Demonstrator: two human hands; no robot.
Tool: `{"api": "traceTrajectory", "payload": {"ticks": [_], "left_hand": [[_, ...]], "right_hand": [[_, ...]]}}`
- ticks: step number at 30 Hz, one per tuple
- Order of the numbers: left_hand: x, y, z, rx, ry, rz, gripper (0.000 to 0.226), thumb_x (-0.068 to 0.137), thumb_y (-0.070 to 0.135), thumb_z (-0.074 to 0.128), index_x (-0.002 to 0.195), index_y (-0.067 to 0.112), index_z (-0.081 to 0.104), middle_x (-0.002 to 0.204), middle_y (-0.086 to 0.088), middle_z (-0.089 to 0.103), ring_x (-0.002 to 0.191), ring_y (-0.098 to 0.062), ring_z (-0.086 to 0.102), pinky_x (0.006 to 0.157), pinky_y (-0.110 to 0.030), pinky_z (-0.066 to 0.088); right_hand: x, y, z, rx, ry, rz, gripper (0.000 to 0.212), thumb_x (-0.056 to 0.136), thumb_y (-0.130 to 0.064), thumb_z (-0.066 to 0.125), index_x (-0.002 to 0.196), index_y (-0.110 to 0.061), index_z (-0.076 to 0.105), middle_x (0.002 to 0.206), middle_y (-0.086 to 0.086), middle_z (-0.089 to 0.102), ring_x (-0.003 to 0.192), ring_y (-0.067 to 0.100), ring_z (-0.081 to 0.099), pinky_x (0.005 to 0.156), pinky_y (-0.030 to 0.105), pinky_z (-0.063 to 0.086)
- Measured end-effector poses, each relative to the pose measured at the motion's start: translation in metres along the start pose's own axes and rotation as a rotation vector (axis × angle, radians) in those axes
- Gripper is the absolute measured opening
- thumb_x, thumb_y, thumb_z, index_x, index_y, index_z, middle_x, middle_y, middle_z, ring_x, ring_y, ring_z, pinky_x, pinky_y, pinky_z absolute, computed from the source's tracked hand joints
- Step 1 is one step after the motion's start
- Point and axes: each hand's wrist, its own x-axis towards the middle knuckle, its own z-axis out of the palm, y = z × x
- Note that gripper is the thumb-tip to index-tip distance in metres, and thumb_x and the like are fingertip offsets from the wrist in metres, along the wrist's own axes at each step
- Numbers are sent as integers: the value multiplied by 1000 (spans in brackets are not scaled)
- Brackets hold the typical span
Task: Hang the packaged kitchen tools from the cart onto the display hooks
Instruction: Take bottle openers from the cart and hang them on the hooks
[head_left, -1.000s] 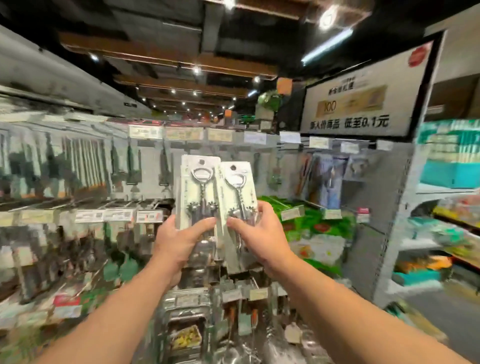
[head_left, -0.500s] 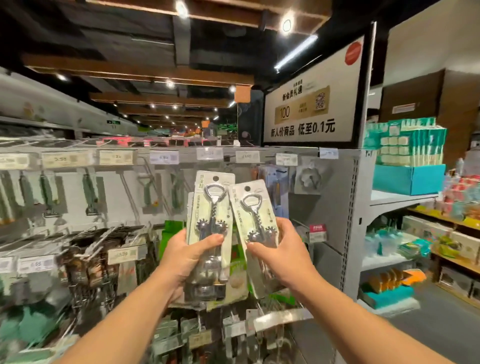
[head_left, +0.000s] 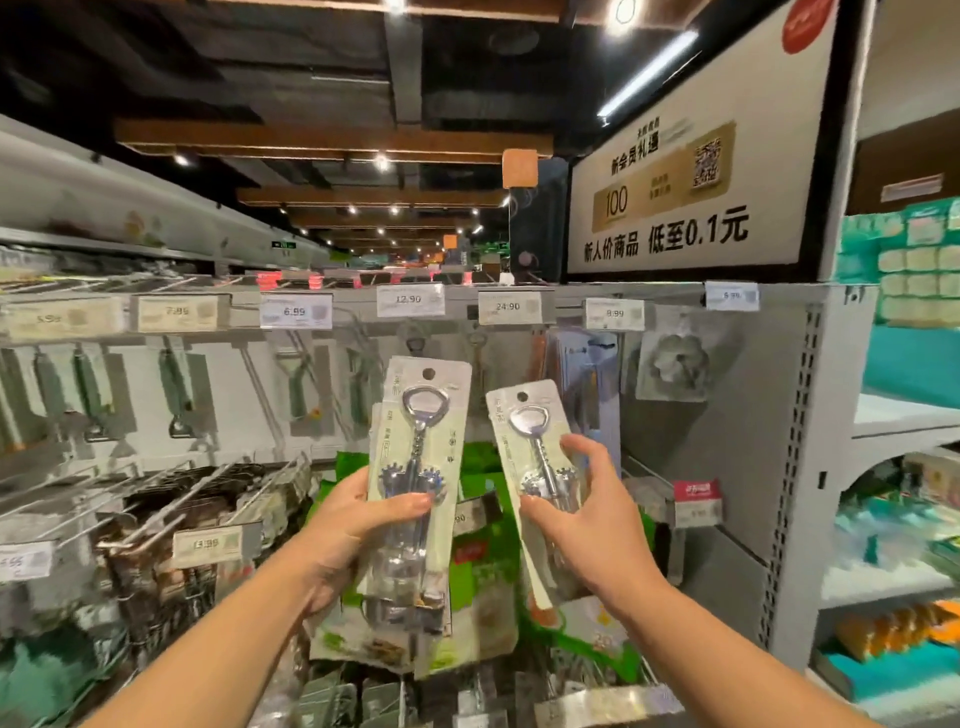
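Left hand (head_left: 358, 525) grips one carded corkscrew (head_left: 415, 467); right hand (head_left: 587, 514) pinches a second (head_left: 535, 457). Neither hung yet, hooks (head_left: 478, 343) just above.

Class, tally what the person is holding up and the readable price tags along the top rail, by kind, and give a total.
Packaged corkscrew openers: 2 (left hand holds one, right hand the other)
Readable top-rail price tags: 4 (6.99, 12.90, 24.90, 8.99)
Total: 6
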Motion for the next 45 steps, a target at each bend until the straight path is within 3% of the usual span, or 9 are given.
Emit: {"api": "traceTrajectory", "payload": {"ticks": [7,13,19,23,25,28,34,40,45], "left_hand": [[82,13,7,-120,-80,79,111,14,43,106,115,12,71,102,-12,81,87,-23,79,74,-38,62],[135,30,13,-188,-133,168,128,34,37,107,147,6,55,139,-19,67,131,-38,63,113,-62,45],[151,18,20,-86,-164,216,78,38,22,91,112,14,68,93,-1,82,84,-14,78,69,-27,63],[147,9,16,-70,-130,183,74,43,16,95,111,16,66,89,-2,81,77,-16,78,63,-28,63],[145,5,12,-65,-98,163,65,49,10,89,110,16,67,90,-3,81,78,-18,78,64,-29,63],[140,-5,5,-52,-90,131,90,23,30,106,107,15,75,97,-10,81,82,-23,79,67,-32,64],[128,-26,-10,23,6,6,118,21,39,109,125,8,62,111,-19,78,89,-30,79,71,-37,64],[126,-30,-15,16,47,-17,117,22,37,109,125,6,63,110,-19,79,89,-30,79,70,-37,65],[130,-24,-16,10,96,-33,95,40,25,106,124,5,65,108,-18,79,86,-29,80,65,-36,65]], "right_hand": [[72,22,12,-65,-8,-15,75,81,-28,78,142,-44,37,140,-17,46,111,23,62,100,49,54],[117,48,23,-61,26,-98,66,85,-26,77,135,-47,40,133,-22,45,123,8,46,103,37,44],[137,61,32,-12,95,-215,54,85,-26,78,122,-46,45,124,-16,51,109,-9,47,91,11,35],[152,55,34,31,116,-315,54,85,-23,78,123,-45,47,123,-17,50,111,-24,43,86,-5,30],[159,51,36,44,127,-351,53,85,-22,78,124,-43,48,123,-14,51,109,-25,43,85,-6,29],[169,46,40,67,142,-373,51,86,-23,77,124,-43,48,122,-10,52,105,-26,42,82,-7,29],[172,48,52,99,133,-403,49,88,-23,77,129,-36,55,124,-7,55,104,-29,41,84,-8,28],[178,55,61,94,121,-315,54,89,-34,78,138,-38,56,121,-14,52,101,-24,44,81,-7,28],[194,54,67,86,38,-245,55,96,-24,67,148,-28,49,128,-12,48,112,-2,45,98,20,36]]}}
